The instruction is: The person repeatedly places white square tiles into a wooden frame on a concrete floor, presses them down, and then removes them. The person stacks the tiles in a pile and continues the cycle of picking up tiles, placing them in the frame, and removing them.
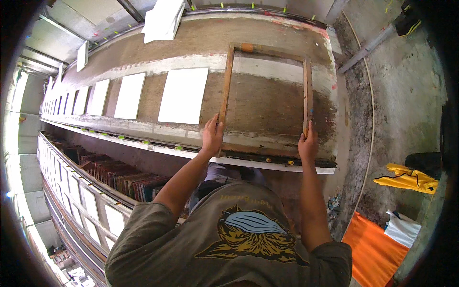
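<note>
A rectangular wooden frame (307, 91) lies at the near right end of a long, stained table (119, 52). The brown tabletop shows inside its bars; whether a fine mesh spans it, I cannot tell. My left hand (213, 136) grips the frame's left bar near its lower end, fingers closed along the wood. At the same height my right hand (308, 143) is closed around the right bar. Left of the frame, close to my left hand, lies a white rectangular sheet (184, 95). More white sheets run in a spaced row away to the left.
A pile of white sheets (162, 21) lies at the table's far edge. Dark frames (138, 187) stand packed in a rack behind me on the left, beside another row of white sheets (114, 219). Yellow cloth (406, 178) and orange cloth (370, 248) hang at right.
</note>
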`<state>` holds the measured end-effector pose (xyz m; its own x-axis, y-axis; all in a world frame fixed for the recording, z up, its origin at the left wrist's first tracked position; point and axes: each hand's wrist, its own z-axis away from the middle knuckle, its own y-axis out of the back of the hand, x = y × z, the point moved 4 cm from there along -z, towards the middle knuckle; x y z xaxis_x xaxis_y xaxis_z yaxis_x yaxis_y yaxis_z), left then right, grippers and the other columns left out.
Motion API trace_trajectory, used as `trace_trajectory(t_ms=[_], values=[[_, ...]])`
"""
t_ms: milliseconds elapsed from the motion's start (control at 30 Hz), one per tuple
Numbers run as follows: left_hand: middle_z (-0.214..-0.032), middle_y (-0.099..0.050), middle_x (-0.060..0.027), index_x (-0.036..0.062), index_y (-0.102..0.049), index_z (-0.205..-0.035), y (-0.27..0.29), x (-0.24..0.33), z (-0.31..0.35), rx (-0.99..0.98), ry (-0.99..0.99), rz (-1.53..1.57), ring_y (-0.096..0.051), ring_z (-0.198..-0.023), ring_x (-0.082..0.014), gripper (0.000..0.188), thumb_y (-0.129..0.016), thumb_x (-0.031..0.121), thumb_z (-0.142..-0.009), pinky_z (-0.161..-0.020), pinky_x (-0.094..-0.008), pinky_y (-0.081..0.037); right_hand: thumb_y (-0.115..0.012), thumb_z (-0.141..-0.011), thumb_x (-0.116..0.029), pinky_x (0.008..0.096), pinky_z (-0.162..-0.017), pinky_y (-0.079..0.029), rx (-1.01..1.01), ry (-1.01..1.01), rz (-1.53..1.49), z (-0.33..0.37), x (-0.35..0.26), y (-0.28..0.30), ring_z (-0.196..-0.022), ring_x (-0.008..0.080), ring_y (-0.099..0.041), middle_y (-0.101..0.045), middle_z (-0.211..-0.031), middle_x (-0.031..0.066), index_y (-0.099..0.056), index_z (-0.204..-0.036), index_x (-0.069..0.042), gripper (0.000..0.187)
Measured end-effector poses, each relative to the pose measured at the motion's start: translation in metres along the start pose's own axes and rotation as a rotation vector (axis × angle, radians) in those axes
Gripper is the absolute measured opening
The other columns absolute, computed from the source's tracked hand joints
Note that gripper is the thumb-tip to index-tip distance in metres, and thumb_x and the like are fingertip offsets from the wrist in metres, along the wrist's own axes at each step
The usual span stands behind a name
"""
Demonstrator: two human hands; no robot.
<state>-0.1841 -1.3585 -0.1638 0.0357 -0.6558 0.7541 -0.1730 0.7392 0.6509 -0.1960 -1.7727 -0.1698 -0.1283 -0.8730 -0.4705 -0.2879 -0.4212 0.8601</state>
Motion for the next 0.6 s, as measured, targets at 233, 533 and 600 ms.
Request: trace_trajectory(t_ms=[233, 533, 600], values=[[-0.131, -0.062, -0.0225, -0.0005, -0.052, -0.143, 0.002, 0.001, -0.004, -0.095, 0.135, 0.074, -0.062, -0.114, -0.0371, 0.049, -0.058, 0.025, -0.102, -0.098, -0.0431, -0.049, -0.074, -0.089, -0.018, 0.0477, -0.095, -0.053, -0.007, 0.013, 0.039, -0.014, -0.015, 0.017, -0.113, 0.0395, -0.062, -0.063, -0.124, 0.0170, -0.051, -0.146, -0.010, 0.062], [-0.129, -0.061, -0.0232, -0.0021, -0.051, -0.143, 0.035, 0.002, -0.028, 0.083, 0.100, 0.104, -0.064, -0.108, -0.0354, 0.051, -0.060, 0.025, -0.101, -0.096, -0.0436, -0.050, -0.072, -0.093, -0.030, 0.0504, -0.104, -0.046, 0.011, 0.138, 0.022, -0.067, -0.110, -0.015, -0.125, 0.0384, -0.054, -0.057, -0.134, 0.0177, -0.059, -0.136, -0.011, 0.050], [-0.130, -0.060, -0.0231, -0.0025, -0.051, -0.144, 0.049, 0.000, -0.042, 0.111, 0.140, 0.180, -0.065, -0.106, -0.0324, 0.051, -0.059, 0.025, -0.102, -0.093, -0.0427, -0.051, -0.072, -0.093, -0.028, 0.0504, -0.104, -0.045, -0.049, 0.132, -0.116, -0.074, -0.163, -0.027, -0.123, 0.0383, -0.055, -0.058, -0.132, 0.0164, -0.058, -0.137, -0.009, 0.050]])
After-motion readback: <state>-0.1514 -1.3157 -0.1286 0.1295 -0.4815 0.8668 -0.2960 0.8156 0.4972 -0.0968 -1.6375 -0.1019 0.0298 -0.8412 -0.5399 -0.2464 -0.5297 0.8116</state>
